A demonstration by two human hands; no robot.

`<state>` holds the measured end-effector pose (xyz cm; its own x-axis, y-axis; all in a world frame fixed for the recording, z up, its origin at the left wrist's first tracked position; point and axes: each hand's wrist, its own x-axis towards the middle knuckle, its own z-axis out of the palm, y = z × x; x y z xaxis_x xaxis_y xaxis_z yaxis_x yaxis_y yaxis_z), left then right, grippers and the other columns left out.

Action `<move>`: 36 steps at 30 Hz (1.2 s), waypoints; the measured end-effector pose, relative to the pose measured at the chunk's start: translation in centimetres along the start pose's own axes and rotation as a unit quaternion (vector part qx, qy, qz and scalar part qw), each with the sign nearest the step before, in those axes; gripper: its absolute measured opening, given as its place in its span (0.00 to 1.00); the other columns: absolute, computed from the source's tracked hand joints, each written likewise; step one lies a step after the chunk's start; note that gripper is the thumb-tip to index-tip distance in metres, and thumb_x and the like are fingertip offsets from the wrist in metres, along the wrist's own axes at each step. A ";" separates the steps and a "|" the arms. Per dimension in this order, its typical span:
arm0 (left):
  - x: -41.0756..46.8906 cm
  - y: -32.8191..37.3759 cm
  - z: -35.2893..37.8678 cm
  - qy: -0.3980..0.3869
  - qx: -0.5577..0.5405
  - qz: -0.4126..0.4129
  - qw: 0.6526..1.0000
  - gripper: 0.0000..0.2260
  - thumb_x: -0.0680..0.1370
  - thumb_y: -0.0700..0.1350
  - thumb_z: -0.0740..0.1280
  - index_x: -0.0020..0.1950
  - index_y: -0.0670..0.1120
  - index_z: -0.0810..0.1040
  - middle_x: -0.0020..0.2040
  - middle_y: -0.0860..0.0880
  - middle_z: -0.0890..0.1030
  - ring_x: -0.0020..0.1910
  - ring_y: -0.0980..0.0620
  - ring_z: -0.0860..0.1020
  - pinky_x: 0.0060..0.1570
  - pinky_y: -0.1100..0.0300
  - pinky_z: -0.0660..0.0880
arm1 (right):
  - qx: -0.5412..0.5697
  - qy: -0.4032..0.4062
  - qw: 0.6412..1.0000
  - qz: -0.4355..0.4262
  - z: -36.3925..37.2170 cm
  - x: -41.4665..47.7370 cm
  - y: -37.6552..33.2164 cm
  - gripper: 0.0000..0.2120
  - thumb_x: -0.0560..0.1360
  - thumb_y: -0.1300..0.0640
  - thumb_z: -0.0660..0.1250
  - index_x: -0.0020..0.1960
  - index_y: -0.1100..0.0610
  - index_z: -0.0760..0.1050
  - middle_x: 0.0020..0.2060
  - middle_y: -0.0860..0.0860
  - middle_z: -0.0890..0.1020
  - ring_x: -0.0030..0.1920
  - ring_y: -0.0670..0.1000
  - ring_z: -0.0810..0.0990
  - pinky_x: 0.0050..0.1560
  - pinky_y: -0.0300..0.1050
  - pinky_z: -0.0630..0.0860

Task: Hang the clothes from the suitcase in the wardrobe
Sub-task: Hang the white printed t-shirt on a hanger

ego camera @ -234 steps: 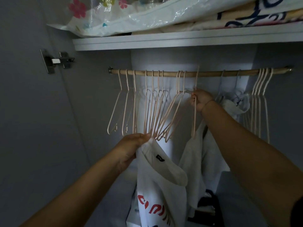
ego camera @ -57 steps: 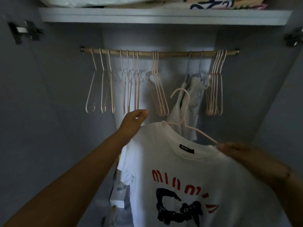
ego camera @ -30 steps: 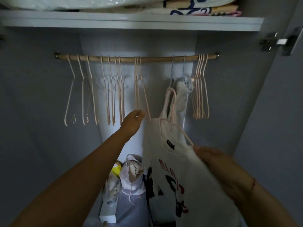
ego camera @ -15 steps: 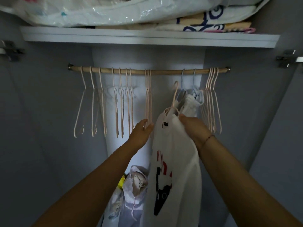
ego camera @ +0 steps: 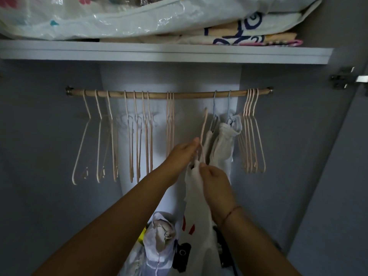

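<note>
White T-shirt [ego camera: 194,196] with red and black print hangs on one pink hanger [ego camera: 203,128], held below the wooden rod [ego camera: 189,95] with its hook clear of it. The left hand [ego camera: 182,156] pinches the hanger's neck and the right hand [ego camera: 216,182] grips the shirt's collar. On the rod hang two blue hangers [ego camera: 214,104] bearing pale garments [ego camera: 223,144], and empty pink hangers [ego camera: 147,136] in groups of three, four, one tight bunch and four.

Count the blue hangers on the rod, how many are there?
2. One blue hanger hooks the wooden rod right of its middle; the second blue hanger hangs just right of it. Both carry pale clothes. Others may hide behind the clothes.
</note>
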<state>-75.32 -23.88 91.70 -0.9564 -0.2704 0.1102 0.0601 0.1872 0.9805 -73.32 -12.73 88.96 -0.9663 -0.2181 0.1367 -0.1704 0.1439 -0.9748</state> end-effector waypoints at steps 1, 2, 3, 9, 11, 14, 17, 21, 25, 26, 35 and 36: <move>0.3 0.1 -0.1 0.001 -0.023 -0.005 1.000 0.15 0.80 0.56 0.58 0.54 0.49 0.79 0.53 0.48 0.81 0.55 0.49 0.78 0.53 0.60 0.73 | 0.004 -0.003 1.000 -0.007 0.3 0.4 -0.2 0.19 0.81 0.51 0.54 0.49 0.63 0.77 0.47 0.64 0.80 0.44 0.57 0.77 0.45 0.45 0.73; 0.6 0.1 -0.3 0.000 -0.049 -0.011 0.999 0.15 0.80 0.55 0.59 0.54 0.46 0.80 0.51 0.46 0.82 0.52 0.49 0.80 0.51 0.61 0.75 | 0.011 -0.002 1.000 -0.015 0.5 0.8 -0.4 0.18 0.81 0.51 0.53 0.49 0.60 0.77 0.45 0.62 0.80 0.43 0.55 0.77 0.45 0.47 0.73; 0.9 0.3 -0.6 -0.002 -0.075 -0.016 0.997 0.15 0.80 0.53 0.61 0.54 0.43 0.80 0.49 0.45 0.84 0.49 0.49 0.81 0.50 0.61 0.77 | 0.016 0.000 1.000 -0.025 0.9 1.4 -0.7 0.17 0.81 0.51 0.53 0.51 0.60 0.78 0.42 0.60 0.80 0.42 0.53 0.76 0.45 0.47 0.73; 3.1 1.8 -2.3 0.028 -0.165 -0.024 0.986 0.08 0.77 0.37 0.66 0.53 0.34 0.79 0.37 0.46 0.81 0.37 0.53 0.79 0.35 0.67 0.78 | 0.010 -0.009 0.997 -0.071 3.4 5.5 -2.9 0.18 0.82 0.53 0.53 0.51 0.64 0.78 0.40 0.56 0.77 0.41 0.53 0.76 0.42 0.42 0.71; 4.3 2.7 -2.3 0.040 -0.182 -0.026 0.982 0.07 0.77 0.36 0.64 0.53 0.35 0.79 0.39 0.46 0.80 0.38 0.52 0.78 0.36 0.67 0.78 | 0.006 -0.012 0.997 -0.080 3.6 6.8 -3.7 0.18 0.82 0.54 0.53 0.49 0.64 0.77 0.36 0.55 0.75 0.38 0.51 0.73 0.35 0.40 0.67; 6.0 4.0 -1.2 0.052 -0.194 -0.030 0.979 0.13 0.79 0.35 0.61 0.61 0.35 0.76 0.42 0.45 0.79 0.39 0.52 0.77 0.35 0.67 0.77 | -0.013 0.006 0.996 -0.084 2.7 9.4 -4.6 0.19 0.82 0.54 0.53 0.52 0.66 0.78 0.40 0.57 0.76 0.41 0.53 0.73 0.32 0.39 0.65; 7.8 4.8 0.3 0.049 -0.184 -0.040 0.981 0.13 0.78 0.40 0.63 0.62 0.38 0.77 0.47 0.46 0.80 0.43 0.52 0.77 0.36 0.64 0.73 | -0.063 0.011 0.996 -0.057 0.9 12.8 -4.9 0.21 0.82 0.52 0.52 0.56 0.66 0.77 0.46 0.58 0.78 0.44 0.53 0.74 0.33 0.39 0.65; 10.3 4.9 1.9 0.043 -0.198 -0.059 0.977 0.05 0.77 0.42 0.65 0.50 0.43 0.79 0.41 0.48 0.78 0.41 0.53 0.75 0.39 0.62 0.70 | -0.067 -0.001 0.997 -0.029 -0.7 16.7 -4.3 0.20 0.81 0.51 0.53 0.58 0.65 0.76 0.53 0.60 0.80 0.54 0.58 0.78 0.42 0.40 0.69; 11.9 3.9 3.0 0.058 -0.219 -0.059 0.972 0.14 0.78 0.44 0.64 0.61 0.39 0.77 0.41 0.48 0.78 0.42 0.53 0.76 0.40 0.62 0.72 | -0.089 -0.026 0.995 -0.034 -1.1 18.4 -3.3 0.21 0.81 0.50 0.54 0.57 0.64 0.78 0.54 0.61 0.80 0.53 0.59 0.79 0.53 0.49 0.76; 12.0 3.5 3.0 0.059 -0.223 -0.059 0.971 0.15 0.78 0.44 0.64 0.62 0.39 0.76 0.41 0.49 0.78 0.42 0.53 0.76 0.41 0.62 0.72 | -0.085 -0.032 0.995 -0.033 -1.1 18.6 -2.9 0.21 0.81 0.50 0.54 0.57 0.64 0.78 0.53 0.61 0.81 0.53 0.60 0.79 0.54 0.51 0.76; 10.8 -0.8 2.9 0.043 -0.187 -0.064 0.979 0.07 0.79 0.46 0.63 0.47 0.46 0.79 0.44 0.49 0.80 0.51 0.51 0.76 0.55 0.58 0.71 | -0.151 -0.079 0.984 -0.058 -0.7 19.5 2.6 0.20 0.80 0.47 0.57 0.48 0.61 0.79 0.44 0.57 0.80 0.46 0.56 0.79 0.50 0.48 0.75; 10.5 -0.8 2.8 0.041 -0.179 -0.061 0.981 0.07 0.80 0.47 0.62 0.47 0.46 0.78 0.46 0.49 0.80 0.53 0.51 0.76 0.58 0.57 0.70 | -0.157 -0.052 0.984 -0.069 -0.6 19.6 2.8 0.19 0.79 0.47 0.59 0.51 0.62 0.78 0.46 0.58 0.80 0.48 0.57 0.79 0.51 0.49 0.77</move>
<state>-86.24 -24.24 91.67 -0.9376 -0.3475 -0.0130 0.0570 -0.1905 0.9800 -92.88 -16.01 89.08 -0.9076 -0.3519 0.2290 -0.3654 0.3938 -0.8434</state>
